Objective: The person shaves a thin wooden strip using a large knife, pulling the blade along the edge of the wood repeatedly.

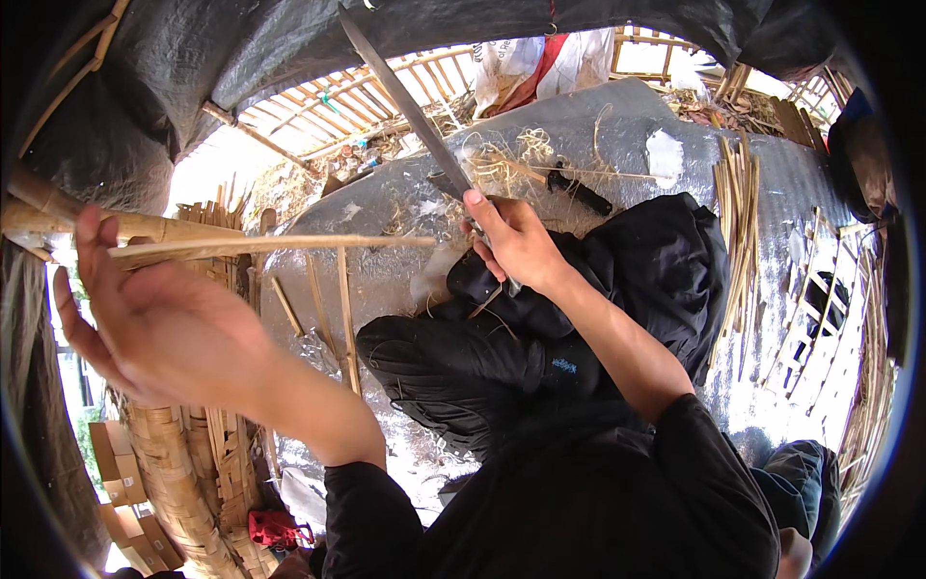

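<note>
My right hand [516, 241], in the middle, is closed around a long knife [410, 106]. Its straight dark blade points up and to the left, and my thumb lies along its lower end. Part of the handle shows below my fingers, above my dark-clothed legs. Out to the left, my left hand [174, 318] is raised with its fingers partly spread. A thin pale bamboo strip [289, 244] runs from between these fingers toward the right, its far end free in the air and apart from the blade. The exact grip on it is partly hidden.
A grey sheet [386, 212] covers the ground, with curled shavings [531, 150] and a black-handled tool [579, 193] ahead. Bundled bamboo strips [738, 232] lie right. A thick bamboo pole [183, 228] is behind my left hand; a woven bamboo roll [174, 463] and cardboard boxes [121, 463] stand lower left.
</note>
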Action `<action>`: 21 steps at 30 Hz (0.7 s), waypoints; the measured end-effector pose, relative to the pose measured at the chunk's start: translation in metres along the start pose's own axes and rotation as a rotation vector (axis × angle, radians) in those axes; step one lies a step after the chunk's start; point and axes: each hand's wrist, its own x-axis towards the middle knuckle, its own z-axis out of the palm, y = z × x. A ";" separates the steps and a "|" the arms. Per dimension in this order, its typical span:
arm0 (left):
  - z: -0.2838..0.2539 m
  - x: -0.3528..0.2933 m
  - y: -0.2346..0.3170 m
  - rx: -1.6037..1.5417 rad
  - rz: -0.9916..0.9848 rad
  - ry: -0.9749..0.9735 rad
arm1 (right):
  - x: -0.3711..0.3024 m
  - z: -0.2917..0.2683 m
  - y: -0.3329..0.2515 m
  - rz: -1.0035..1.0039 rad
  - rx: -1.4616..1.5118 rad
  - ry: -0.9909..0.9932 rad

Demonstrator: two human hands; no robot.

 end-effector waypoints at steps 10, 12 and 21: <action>-0.001 -0.046 -0.070 -0.358 -0.588 -0.174 | -0.017 -0.003 0.037 0.105 -0.031 0.017; -0.006 -0.050 -0.072 -0.464 -0.655 -0.218 | -0.019 0.000 0.042 0.092 -0.079 0.002; -0.028 -0.076 -0.060 -0.843 -0.793 -0.613 | -0.027 0.018 0.059 0.061 -0.258 0.026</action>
